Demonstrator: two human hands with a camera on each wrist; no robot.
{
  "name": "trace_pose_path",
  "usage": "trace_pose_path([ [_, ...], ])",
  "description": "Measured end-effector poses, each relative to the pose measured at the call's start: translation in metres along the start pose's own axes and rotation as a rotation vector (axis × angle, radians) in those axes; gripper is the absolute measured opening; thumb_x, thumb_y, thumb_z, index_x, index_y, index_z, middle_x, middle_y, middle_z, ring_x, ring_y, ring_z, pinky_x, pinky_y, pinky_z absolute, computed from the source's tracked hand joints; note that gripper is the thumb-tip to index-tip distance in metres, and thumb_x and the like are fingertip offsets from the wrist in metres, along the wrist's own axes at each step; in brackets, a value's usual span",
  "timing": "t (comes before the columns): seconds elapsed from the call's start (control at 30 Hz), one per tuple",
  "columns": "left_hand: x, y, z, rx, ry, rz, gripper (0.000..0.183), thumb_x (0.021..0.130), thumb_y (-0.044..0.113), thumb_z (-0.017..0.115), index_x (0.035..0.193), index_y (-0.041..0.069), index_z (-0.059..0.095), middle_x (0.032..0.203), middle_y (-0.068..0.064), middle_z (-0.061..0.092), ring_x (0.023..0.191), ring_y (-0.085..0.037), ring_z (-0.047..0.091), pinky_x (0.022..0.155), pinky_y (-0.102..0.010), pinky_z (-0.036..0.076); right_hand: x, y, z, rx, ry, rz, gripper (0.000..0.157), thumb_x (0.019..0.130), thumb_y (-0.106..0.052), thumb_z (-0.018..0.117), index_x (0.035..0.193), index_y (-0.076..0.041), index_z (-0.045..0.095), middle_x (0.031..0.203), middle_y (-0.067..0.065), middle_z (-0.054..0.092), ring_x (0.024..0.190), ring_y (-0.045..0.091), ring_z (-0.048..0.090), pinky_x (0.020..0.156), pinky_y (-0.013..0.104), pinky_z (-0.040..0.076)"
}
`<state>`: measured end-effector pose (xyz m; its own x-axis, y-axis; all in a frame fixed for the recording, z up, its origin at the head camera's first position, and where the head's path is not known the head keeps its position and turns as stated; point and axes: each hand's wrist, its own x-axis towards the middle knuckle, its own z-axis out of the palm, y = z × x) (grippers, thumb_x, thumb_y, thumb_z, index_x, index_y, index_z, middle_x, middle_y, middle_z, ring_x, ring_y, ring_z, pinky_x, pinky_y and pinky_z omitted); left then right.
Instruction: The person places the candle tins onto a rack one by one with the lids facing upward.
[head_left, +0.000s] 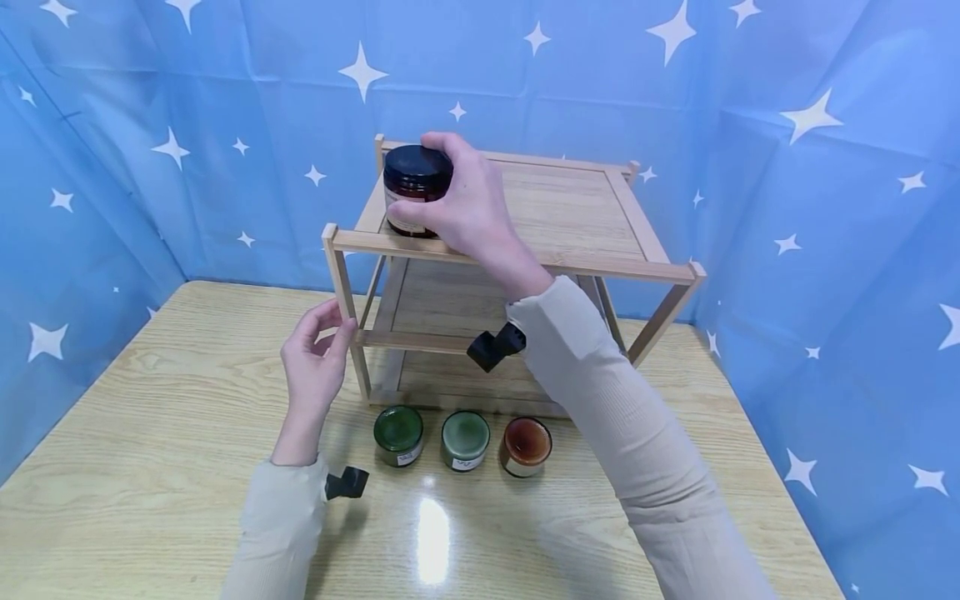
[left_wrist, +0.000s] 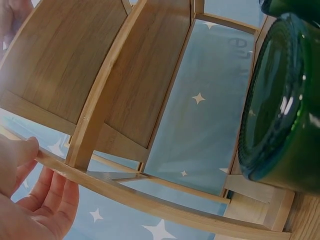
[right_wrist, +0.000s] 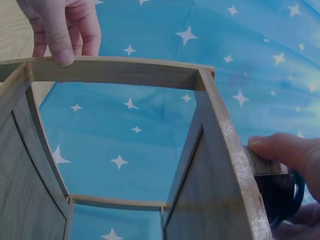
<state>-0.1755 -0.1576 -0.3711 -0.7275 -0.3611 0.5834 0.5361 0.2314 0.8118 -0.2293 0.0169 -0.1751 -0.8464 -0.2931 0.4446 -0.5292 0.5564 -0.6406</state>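
Observation:
My right hand (head_left: 477, 200) grips a dark amber jar (head_left: 417, 171) with a black lid at the left end of the wooden rack's (head_left: 577, 204) top shelf. The jar stands upright there, its label partly covered by the thumb. Lower down, my left hand (head_left: 315, 358) holds the rack's front left post, thumb in front and fingers behind, as the right wrist view also shows. On the table before the rack stand three glass jars in a row: dark green (head_left: 398, 428), pale green (head_left: 465, 435) and orange-brown (head_left: 527, 442).
The rack has a middle shelf (head_left: 450, 296) and a low bottom shelf (head_left: 465, 379), framed by posts and rails. It stands on a light wood table (head_left: 187, 400). Blue cloth (head_left: 247, 108) with white stars hangs behind and at both sides.

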Motion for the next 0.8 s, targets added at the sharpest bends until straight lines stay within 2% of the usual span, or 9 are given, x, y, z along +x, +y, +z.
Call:
trace_pose_path([
  [0.13,0.0,0.0,0.0,-0.009,-0.001,-0.006,0.025,0.089,-0.007,0.063,0.113,-0.012,0.062,0.093,-0.002,0.063,0.088,-0.01,0.061,0.076,-0.018,0.053,-0.001,0.001,0.0,0.009,-0.013,0.0,0.073,0.077,-0.018,0.082,0.139,-0.004,0.047,0.133,0.008,0.054,0.117,0.018,0.05,0.094,0.016,0.039],
  [0.3,0.0,0.001,0.0,-0.004,0.004,-0.012,0.024,0.089,-0.007,0.063,0.113,-0.012,0.062,0.093,-0.005,0.065,0.089,-0.012,0.062,0.076,-0.018,0.053,-0.005,0.001,-0.002,0.058,-0.026,0.041,0.081,0.077,-0.019,0.083,0.144,-0.007,0.04,0.138,0.007,0.05,0.118,0.017,0.05,0.094,0.02,0.041],
  [0.4,0.0,0.0,0.001,-0.005,0.0,-0.009,0.024,0.09,-0.006,0.063,0.113,-0.012,0.062,0.093,-0.003,0.064,0.089,-0.013,0.061,0.076,-0.017,0.053,-0.011,0.002,-0.005,0.101,-0.004,0.057,0.083,0.077,-0.017,0.084,0.145,-0.006,0.038,0.14,0.007,0.048,0.119,0.016,0.049,0.096,0.024,0.042],
  [0.47,0.0,0.0,0.001,-0.005,-0.002,-0.003,0.024,0.09,-0.007,0.062,0.113,-0.012,0.062,0.092,0.0,0.064,0.088,-0.011,0.061,0.076,-0.018,0.053,-0.016,0.003,-0.008,0.129,0.026,0.046,0.082,0.076,-0.015,0.084,0.144,-0.005,0.039,0.14,0.007,0.049,0.121,0.016,0.049,0.098,0.026,0.043],
  [0.7,0.0,-0.001,0.001,-0.004,-0.007,-0.003,0.025,0.09,-0.006,0.062,0.114,-0.013,0.061,0.093,0.004,0.062,0.089,-0.008,0.06,0.075,-0.017,0.053,-0.04,0.006,-0.023,0.183,0.09,0.0,0.076,0.076,-0.012,0.084,0.141,-0.005,0.044,0.14,0.004,0.049,0.123,0.013,0.047,0.098,0.02,0.042],
  [0.8,0.0,-0.001,0.0,0.001,-0.004,-0.01,0.026,0.09,-0.006,0.063,0.114,-0.013,0.061,0.093,0.006,0.062,0.089,-0.005,0.059,0.075,-0.016,0.052,-0.053,0.009,-0.029,0.19,0.117,-0.047,0.073,0.076,-0.01,0.083,0.139,-0.003,0.046,0.138,0.007,0.051,0.122,0.015,0.05,0.098,0.023,0.043],
])
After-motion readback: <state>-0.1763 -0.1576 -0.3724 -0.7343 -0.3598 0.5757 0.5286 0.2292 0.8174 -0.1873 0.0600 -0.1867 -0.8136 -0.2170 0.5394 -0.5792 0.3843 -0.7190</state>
